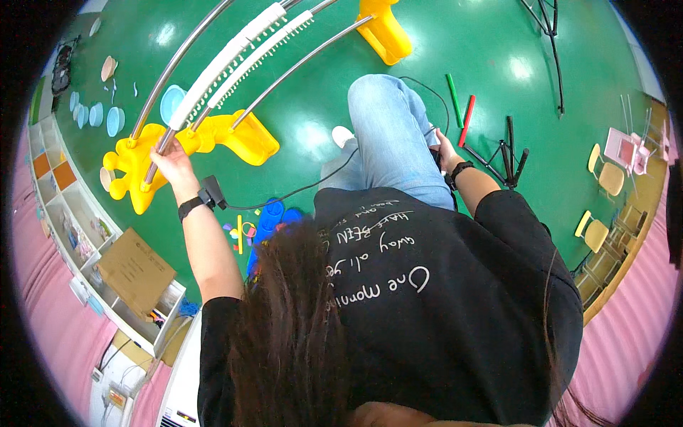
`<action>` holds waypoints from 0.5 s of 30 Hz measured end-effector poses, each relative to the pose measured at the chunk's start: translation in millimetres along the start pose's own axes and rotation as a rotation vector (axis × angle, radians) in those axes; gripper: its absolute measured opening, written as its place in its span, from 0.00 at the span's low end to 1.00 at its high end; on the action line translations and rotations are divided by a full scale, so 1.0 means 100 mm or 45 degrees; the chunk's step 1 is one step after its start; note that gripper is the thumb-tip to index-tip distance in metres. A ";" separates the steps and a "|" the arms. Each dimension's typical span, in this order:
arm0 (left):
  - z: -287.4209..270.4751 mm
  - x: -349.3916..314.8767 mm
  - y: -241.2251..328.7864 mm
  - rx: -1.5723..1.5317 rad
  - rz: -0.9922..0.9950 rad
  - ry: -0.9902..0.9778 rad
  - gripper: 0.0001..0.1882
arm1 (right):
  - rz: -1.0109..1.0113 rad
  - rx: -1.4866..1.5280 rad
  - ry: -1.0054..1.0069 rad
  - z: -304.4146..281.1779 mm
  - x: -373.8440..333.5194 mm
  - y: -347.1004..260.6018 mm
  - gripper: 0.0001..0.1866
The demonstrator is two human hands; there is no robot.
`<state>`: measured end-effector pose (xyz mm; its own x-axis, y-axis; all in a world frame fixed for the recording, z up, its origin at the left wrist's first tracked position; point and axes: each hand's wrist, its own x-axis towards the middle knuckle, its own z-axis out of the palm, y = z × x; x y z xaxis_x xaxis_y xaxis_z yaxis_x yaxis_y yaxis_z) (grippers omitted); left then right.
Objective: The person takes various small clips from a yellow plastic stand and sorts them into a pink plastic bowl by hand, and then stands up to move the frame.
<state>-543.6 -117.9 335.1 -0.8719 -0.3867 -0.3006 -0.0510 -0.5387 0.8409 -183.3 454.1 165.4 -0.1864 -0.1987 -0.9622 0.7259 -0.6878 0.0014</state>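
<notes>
To the left a rack stands on the floor, with silver metal tubes [178, 67], white strips [231, 60] set with small hooks, and yellow plastic feet [245, 139]. My left hand [173, 162] is closed round the lower end of a metal tube, beside the bumpy yellow end piece [139, 167]. Next to my bent knee in jeans [391, 135] is my right hand [447, 151]. Its fingers are partly hidden by the knee and a dark object, so I cannot tell what they hold. Both wrists wear black straps; a thin black cable [284, 196] leads from the left one.
Green and red sticks [466, 121] and a black tripod [509, 153] lie right of my knee. Light-blue bowls [115, 121] sit far left. A cardboard box [135, 274] rests on white shelves [78, 235]. Small chairs [594, 233] line the right wall.
</notes>
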 end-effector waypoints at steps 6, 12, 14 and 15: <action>-0.18 -0.05 0.09 0.015 0.037 0.051 0.18 | 0.039 -0.140 -0.026 0.33 0.09 -0.25 0.26; -0.17 0.00 0.11 -0.008 0.018 -0.009 0.18 | 0.046 -0.394 0.189 0.43 0.58 -0.26 0.12; 0.04 0.05 -0.01 -0.022 -0.007 -0.024 0.18 | 0.023 -0.371 0.219 0.19 0.77 -0.30 0.12; 0.03 0.05 0.00 -0.020 -0.012 -0.009 0.18 | 0.027 -0.373 0.232 0.19 0.81 -0.29 0.11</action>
<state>-549.3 -116.9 335.0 -0.8746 -0.3764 -0.3056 -0.0519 -0.5541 0.8309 -231.8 444.4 92.4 -0.0671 -0.0644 -0.9957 0.8926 -0.4497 -0.0310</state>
